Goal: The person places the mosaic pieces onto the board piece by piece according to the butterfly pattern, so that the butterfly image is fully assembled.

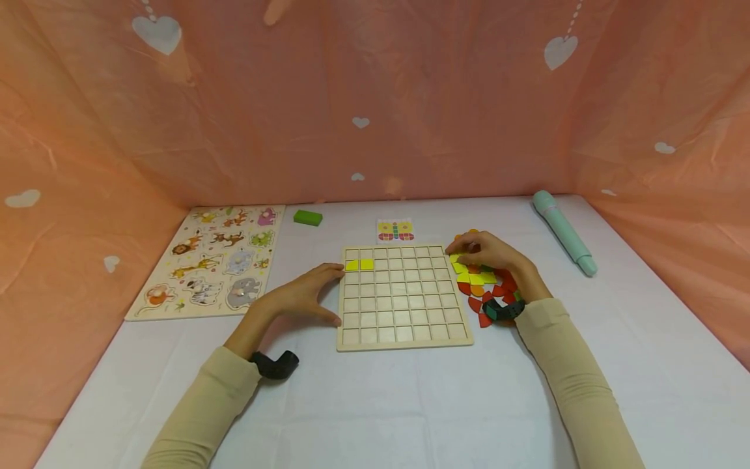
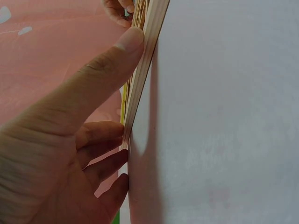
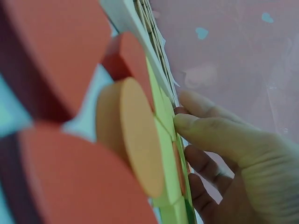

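Note:
A wooden grid board [image 1: 404, 346] lies flat on the table, with two yellow square tiles [image 1: 366, 264] side by side in its upper left cells. My left hand [image 1: 301, 293] touches the board's left edge, thumb and fingers spread apart; the left wrist view shows the thumb [image 2: 131, 39] against the wooden rim. On the board's right side, my right hand [image 1: 489, 251] has its fingertips at yellow tiles [image 1: 459, 266] on the edge of a loose pile. Its thumb [image 3: 187, 122] touches a yellow tile; whether the fingers pinch one is hidden.
Red pieces [image 1: 474, 304] and orange rounds [image 1: 476, 290] lie in the pile under my right wrist. Behind the board is a butterfly pattern card [image 1: 395, 230]. An animal puzzle board [image 1: 217, 260], a green block [image 1: 308, 217] and a mint-green microphone-shaped stick [image 1: 564, 232] lie farther out.

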`<state>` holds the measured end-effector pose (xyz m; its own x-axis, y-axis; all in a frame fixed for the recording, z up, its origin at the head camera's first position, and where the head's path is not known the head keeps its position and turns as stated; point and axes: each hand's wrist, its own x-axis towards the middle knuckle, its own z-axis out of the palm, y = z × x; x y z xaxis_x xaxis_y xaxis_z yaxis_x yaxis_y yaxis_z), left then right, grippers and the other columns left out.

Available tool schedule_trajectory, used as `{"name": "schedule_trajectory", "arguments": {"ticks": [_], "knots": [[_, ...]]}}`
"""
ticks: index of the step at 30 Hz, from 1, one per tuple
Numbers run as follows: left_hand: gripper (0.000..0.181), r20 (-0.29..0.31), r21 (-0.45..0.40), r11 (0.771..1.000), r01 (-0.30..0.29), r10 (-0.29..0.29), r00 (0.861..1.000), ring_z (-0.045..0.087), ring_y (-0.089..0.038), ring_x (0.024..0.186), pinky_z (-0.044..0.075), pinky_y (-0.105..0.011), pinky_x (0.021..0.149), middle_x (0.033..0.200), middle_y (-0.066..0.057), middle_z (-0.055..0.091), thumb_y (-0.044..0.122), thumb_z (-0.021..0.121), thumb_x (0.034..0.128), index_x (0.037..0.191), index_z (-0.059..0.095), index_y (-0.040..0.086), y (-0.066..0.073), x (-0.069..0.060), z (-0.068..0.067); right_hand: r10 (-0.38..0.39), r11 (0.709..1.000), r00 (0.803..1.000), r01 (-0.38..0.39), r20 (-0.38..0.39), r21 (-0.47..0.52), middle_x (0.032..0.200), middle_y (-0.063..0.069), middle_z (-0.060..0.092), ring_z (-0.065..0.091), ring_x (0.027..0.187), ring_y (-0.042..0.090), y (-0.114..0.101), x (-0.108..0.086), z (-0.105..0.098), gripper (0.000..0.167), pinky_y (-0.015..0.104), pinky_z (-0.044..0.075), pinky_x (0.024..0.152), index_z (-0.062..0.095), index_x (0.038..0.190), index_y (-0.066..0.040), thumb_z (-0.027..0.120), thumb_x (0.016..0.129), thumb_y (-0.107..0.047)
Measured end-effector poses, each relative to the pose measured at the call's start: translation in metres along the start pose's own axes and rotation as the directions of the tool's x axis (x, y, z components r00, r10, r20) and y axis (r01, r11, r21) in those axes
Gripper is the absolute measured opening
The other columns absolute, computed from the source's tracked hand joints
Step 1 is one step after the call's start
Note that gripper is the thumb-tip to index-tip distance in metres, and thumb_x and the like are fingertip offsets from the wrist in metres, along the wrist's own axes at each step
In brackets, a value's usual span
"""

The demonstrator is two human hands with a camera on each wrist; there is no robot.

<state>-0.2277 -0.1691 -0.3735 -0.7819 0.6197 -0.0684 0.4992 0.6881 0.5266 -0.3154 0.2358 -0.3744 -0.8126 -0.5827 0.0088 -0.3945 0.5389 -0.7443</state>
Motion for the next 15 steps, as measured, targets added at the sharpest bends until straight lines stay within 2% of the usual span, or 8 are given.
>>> {"name": "schedule_trajectory", "arguments": {"ticks": [3,10,15], "knots": [[0.097,0.001,-0.006,1.000,0.007,-0.007,1.000,0.026,-0.033,0.137,0.022,-0.045,0.113,0.147,-0.018,0.030,0.038,0.083,0.0661,0.140,0.035,-0.003,0.0009,-0.0006,-0.0006,0.009,1.000,1.000,-0.010,-0.010,-0.020,0.114,0.014,0.057,0.049,0.088,0.025,0.0005,0.0006,0.0007,0.023,0.030,0.045,0.078,0.068,0.110,-0.004,0.063,0.088,-0.008],[0.097,-0.002,-0.008,1.000,0.007,-0.007,1.000,0.026,-0.034,0.137,0.022,-0.046,0.113,0.147,-0.018,0.030,0.038,0.083,0.0662,0.140,0.035,-0.003,0.0019,-0.0013,-0.0012,0.004,0.991,0.996,-0.015,-0.088,-0.132,0.111,0.014,0.060,0.053,0.087,0.024,0.0010,0.0028,0.0018,0.023,0.034,0.046,0.079,0.068,0.107,-0.003,0.067,0.086,-0.011],[0.097,-0.003,-0.010,1.000,0.000,0.000,1.000,0.026,-0.034,0.137,0.022,-0.046,0.113,0.147,-0.019,0.030,0.037,0.083,0.0662,0.140,0.035,-0.003,0.0012,-0.0008,-0.0007,0.008,0.987,0.997,-0.021,-0.081,-0.161,0.115,0.016,0.058,0.048,0.093,0.026,0.0023,0.0019,0.0015,0.025,0.037,0.042,0.080,0.067,0.109,-0.003,0.068,0.085,-0.012]]}}
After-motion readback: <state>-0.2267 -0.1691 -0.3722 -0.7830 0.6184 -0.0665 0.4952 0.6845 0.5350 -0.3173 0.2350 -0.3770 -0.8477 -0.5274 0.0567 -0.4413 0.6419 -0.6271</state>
